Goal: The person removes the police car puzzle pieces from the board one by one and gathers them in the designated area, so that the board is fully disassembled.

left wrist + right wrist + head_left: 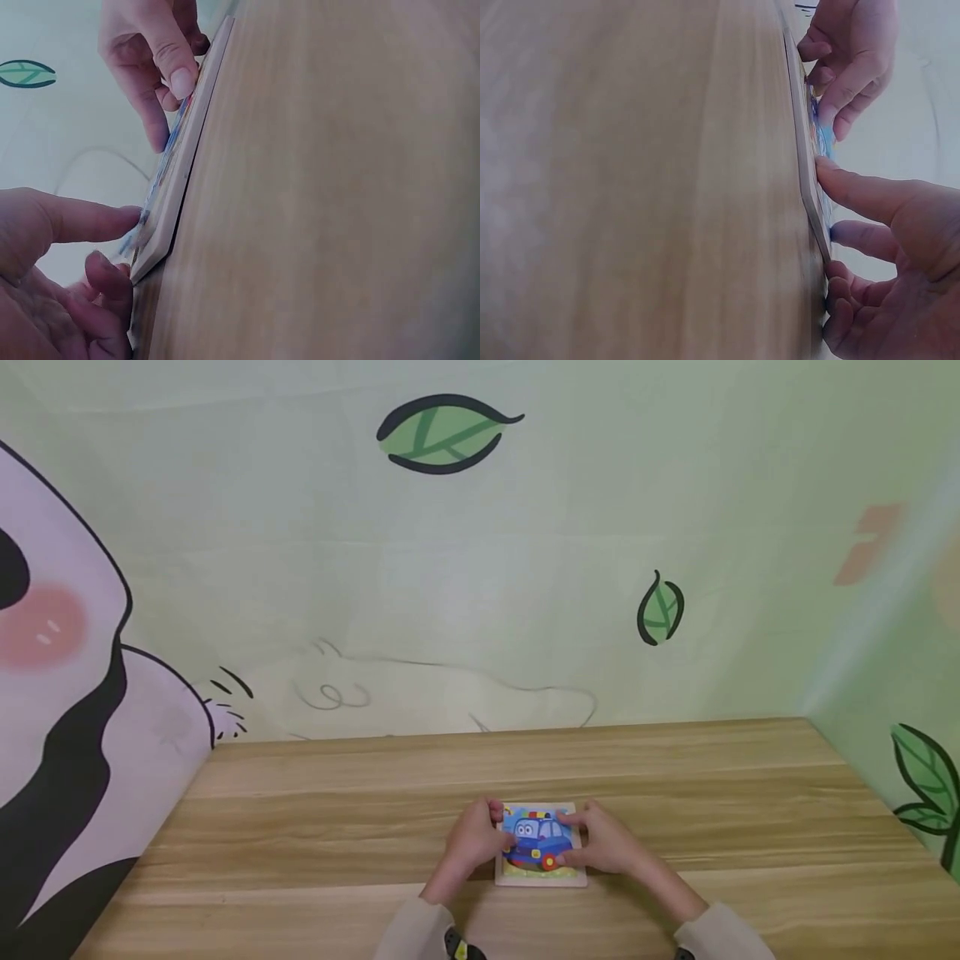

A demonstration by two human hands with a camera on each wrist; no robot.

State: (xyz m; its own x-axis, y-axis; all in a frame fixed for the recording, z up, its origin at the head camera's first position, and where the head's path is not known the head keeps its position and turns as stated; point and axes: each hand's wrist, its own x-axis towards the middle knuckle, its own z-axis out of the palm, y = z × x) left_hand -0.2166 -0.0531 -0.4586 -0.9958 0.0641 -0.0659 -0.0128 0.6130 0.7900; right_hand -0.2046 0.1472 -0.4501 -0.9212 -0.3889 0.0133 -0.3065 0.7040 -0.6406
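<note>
A small jigsaw puzzle (pixel 536 877) in a pale frame lies on the wooden table. Its picture is a blue cartoon car with eyes and a red wheel. At its left side, my left hand (pixel 472 839) has the thumb on the picture and other fingers curled by the edge. My right hand (pixel 607 839) grips from the right, thumb and forefinger set apart on the picture, remaining fingers curled beside the frame. Both wrist views show the puzzle edge-on, with its thin frame (pixel 191 142) low against the table. Whether single pieces are loose is not clear.
The wooden table (pixel 300 835) runs back to a pale green wall (pixel 525 568) printed with leaves. A large panda drawing (pixel 60 710) covers the left side, and another leafy plant (pixel 926 777) is printed at the right.
</note>
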